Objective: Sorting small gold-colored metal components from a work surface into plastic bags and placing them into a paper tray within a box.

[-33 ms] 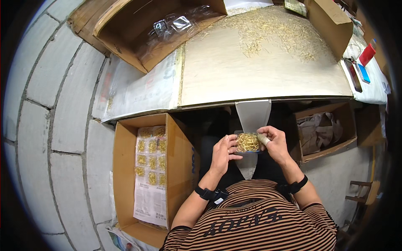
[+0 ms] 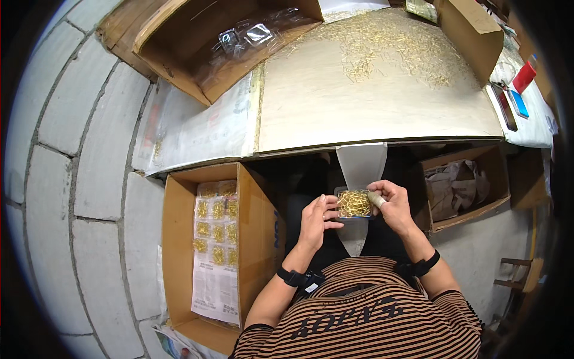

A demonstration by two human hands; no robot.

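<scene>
Above my lap, a small clear plastic box (image 2: 355,216) is full of thin, bent gold-coloured metal pieces (image 2: 354,202). My left hand (image 2: 317,220) holds its left side, the fingers a little apart along the edge. At the right side, my right hand (image 2: 391,206) grips the box between thumb and fingers. A pale wrap covers a digit of that hand where it meets the box. The undersides of both hands' grips are hidden.
A cardboard box (image 2: 179,263) at left holds rows of filled clear packs (image 2: 218,230) on printed paper. Loose gold pieces (image 2: 400,48) spread over the worktable (image 2: 359,113). Clear empty cases (image 2: 251,37) lie in another carton (image 2: 173,60). A paper-filled carton (image 2: 469,218) stands at right.
</scene>
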